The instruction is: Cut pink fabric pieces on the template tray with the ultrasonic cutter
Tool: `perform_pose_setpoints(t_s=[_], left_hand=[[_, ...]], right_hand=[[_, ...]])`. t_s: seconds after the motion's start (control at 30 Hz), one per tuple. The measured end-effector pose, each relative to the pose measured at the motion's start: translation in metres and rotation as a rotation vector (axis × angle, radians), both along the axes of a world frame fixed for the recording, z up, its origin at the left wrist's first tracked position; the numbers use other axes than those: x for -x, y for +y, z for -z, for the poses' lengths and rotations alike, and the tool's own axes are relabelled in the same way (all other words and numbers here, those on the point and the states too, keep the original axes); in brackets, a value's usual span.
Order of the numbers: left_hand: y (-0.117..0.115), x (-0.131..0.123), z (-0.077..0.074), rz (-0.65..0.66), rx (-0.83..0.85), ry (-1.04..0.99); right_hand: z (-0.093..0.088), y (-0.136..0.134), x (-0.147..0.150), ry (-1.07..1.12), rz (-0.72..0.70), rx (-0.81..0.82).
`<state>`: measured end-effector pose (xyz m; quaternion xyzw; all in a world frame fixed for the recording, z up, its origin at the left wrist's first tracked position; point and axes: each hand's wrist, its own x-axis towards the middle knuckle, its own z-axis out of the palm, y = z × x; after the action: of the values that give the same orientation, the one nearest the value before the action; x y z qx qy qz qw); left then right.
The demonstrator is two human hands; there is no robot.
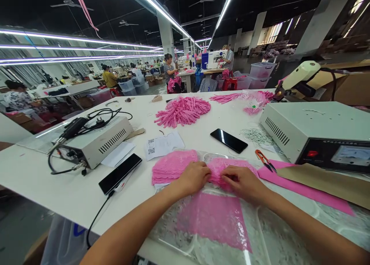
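My left hand (195, 177) and my right hand (242, 183) rest close together on a piece of pink lace (221, 168) at the near middle of the white table (72, 192). Fingers of both hands curl down and pinch the lace between them. A stack of folded pink lace (172, 166) lies just left of my left hand. Under my forearms a clear plastic bag (228, 234) holds more pink lace (215, 218). Small orange thread snips (264, 160) lie right of my right hand.
A black phone (228, 140) lies beyond my hands, another phone (120, 173) on a cable to the left. Grey machine boxes stand left (96, 143) and right (315, 128). A heap of pink strips (182, 111) sits farther back. Other workers sit at distant tables.
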<state>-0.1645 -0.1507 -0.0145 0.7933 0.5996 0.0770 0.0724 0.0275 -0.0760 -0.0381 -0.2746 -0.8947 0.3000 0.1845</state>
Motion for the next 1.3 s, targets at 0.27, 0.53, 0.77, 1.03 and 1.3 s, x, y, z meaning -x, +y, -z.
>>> perform_pose_setpoints(t_s=[0.27,0.53,0.77,1.03,1.3], left_hand=[[0.002,0.004,-0.010,-0.009,0.072,0.067],[0.005,0.001,-0.015,-0.010,-0.013,0.115],[0.002,-0.006,-0.017,0.023,-0.102,0.124],[0.006,0.002,0.000,-0.066,-0.112,0.157],[0.001,-0.037,-0.001,-0.171,-0.194,0.020]], right_hand=[[0.003,0.004,0.000,-0.021,0.020,0.054],[0.009,0.008,0.002,-0.078,0.067,0.055],[0.000,0.000,0.012,0.011,0.064,0.033],[0.004,0.007,0.020,0.163,0.117,0.138],[-0.015,0.020,-0.009,0.382,0.308,0.322]])
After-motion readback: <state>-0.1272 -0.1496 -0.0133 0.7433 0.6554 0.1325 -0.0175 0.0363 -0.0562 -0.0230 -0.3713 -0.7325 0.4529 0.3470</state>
